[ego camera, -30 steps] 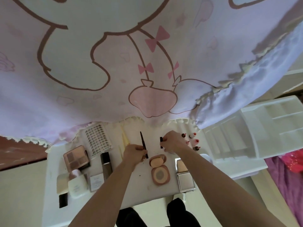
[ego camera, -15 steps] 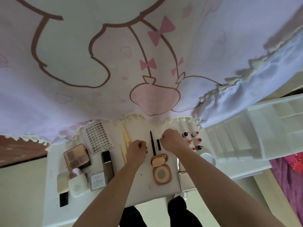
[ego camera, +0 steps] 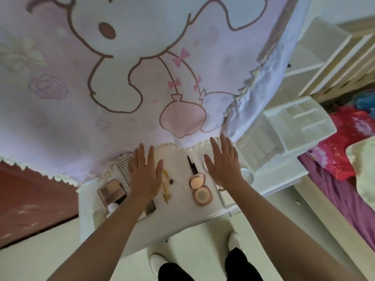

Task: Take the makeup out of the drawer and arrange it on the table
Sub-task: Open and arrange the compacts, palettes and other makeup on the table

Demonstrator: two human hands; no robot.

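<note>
Hands | left hand (ego camera: 145,176) and right hand (ego camera: 222,166) now flat, empty | black pencil (ego camera: 192,165) let go, lying on table (ego camera: 178,211)

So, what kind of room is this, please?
Probably a bedroom: a big cartoon blanket spreads behind a small white table laid with makeup such as a powder compact, and colourful bedding lies at the right.

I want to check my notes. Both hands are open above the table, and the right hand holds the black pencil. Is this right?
Not quite. The head view shows the black pencil lying on the table between the hands, held by neither. The left hand and right hand are indeed both open above the table.
</note>
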